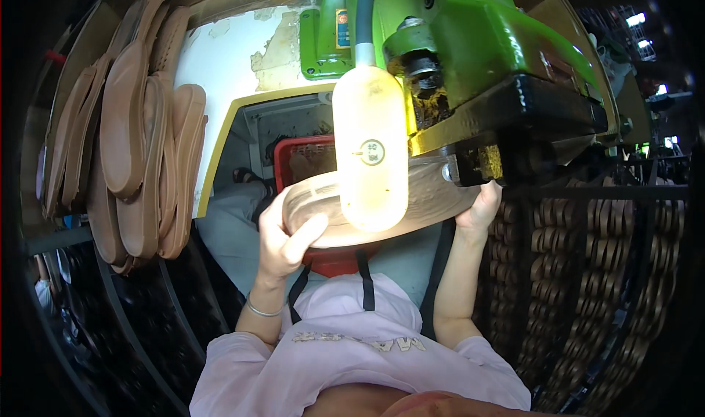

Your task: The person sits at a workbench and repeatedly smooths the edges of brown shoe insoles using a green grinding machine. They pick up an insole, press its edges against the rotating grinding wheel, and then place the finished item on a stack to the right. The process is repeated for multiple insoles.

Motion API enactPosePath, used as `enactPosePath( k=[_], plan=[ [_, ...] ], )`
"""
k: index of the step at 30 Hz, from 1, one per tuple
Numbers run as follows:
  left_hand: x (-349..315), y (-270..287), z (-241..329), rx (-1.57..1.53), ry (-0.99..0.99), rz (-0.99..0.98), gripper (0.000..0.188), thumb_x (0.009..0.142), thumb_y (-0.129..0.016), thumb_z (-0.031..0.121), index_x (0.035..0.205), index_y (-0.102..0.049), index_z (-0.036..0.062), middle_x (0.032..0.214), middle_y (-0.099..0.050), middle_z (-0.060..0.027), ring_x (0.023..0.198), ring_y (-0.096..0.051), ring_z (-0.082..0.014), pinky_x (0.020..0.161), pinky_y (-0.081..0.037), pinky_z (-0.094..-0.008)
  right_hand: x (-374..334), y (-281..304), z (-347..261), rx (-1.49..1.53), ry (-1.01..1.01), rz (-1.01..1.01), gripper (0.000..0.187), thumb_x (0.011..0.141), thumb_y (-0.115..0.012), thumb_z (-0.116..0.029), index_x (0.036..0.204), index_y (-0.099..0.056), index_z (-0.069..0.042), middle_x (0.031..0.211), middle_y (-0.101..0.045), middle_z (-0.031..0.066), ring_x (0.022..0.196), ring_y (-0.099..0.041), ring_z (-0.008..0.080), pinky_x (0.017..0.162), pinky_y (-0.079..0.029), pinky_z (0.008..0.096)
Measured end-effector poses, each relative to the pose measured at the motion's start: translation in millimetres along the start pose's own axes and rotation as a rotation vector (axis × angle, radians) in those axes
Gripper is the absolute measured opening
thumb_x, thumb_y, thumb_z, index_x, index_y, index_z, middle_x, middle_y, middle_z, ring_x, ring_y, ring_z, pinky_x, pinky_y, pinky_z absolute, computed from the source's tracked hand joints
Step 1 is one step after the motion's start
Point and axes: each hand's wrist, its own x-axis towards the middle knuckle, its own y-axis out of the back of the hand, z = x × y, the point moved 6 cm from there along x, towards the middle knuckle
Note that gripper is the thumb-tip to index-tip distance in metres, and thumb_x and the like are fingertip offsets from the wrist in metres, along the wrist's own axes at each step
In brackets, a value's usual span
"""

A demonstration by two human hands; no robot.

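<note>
A tan shoe sole (433,200) lies crosswise in front of me, with a paler edge toward my body. My left hand (283,241) grips its left end, thumb on top and fingers beneath. At the other end my right hand (481,207) closes round the sole, close below the dark working head (477,165) of a green machine (485,42). Part of that end is hidden by the head, so whether they touch I cannot tell. A bright oblong lamp (371,152) hangs over the sole's middle and covers it from sight.
Several tan soles (136,138) stand stacked in a cardboard box at the left. Beneath the yellow-edged opening of the white table (220,72) sits a red basket (283,156). Racks full of soles (573,248) line the right; dark racks (154,299) stand at the lower left.
</note>
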Motion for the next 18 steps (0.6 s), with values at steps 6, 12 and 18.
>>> enactPosePath(
  k=[6, 12, 18],
  plan=[
    [-16.6, 35.5, 4.8, -0.018, 0.003, 0.119, 0.044, 0.077, -0.064, 0.008, 0.117, -0.054, -0.0082, 0.107, -0.064, -0.0128, 0.100, -0.061, -0.0169, 0.091, -0.046, -0.0290, -27.2, -38.6, 13.9, 0.006, -0.023, -0.052, 0.040, 0.088, -0.052, 0.001, 0.127, -0.043, -0.006, 0.118, -0.054, 0.0070, 0.107, -0.054, 0.0167, 0.095, -0.042, 0.0312],
    [-42.9, 68.0, -3.6, -0.058, 0.069, 0.197, 0.047, 0.077, -0.063, 0.010, 0.119, -0.052, -0.0085, 0.110, -0.063, -0.0140, 0.103, -0.060, -0.0182, 0.094, -0.043, -0.0301, -47.2, -61.8, 29.1, -0.013, -0.010, -0.033, 0.038, 0.092, -0.049, -0.002, 0.130, -0.045, -0.003, 0.121, -0.057, 0.0106, 0.106, -0.058, 0.0187, 0.092, -0.048, 0.0333],
    [-79.3, 85.9, -32.0, -0.214, 0.212, 0.243, 0.050, 0.075, -0.065, 0.007, 0.120, -0.050, -0.0062, 0.113, -0.061, -0.0124, 0.107, -0.058, -0.0178, 0.097, -0.041, -0.0299, -60.4, -85.8, 34.6, -0.104, -0.033, -0.148, 0.058, 0.084, -0.052, 0.006, 0.139, -0.033, 0.001, 0.129, -0.049, 0.0137, 0.116, -0.051, 0.0206, 0.099, -0.042, 0.0333]
  ],
)
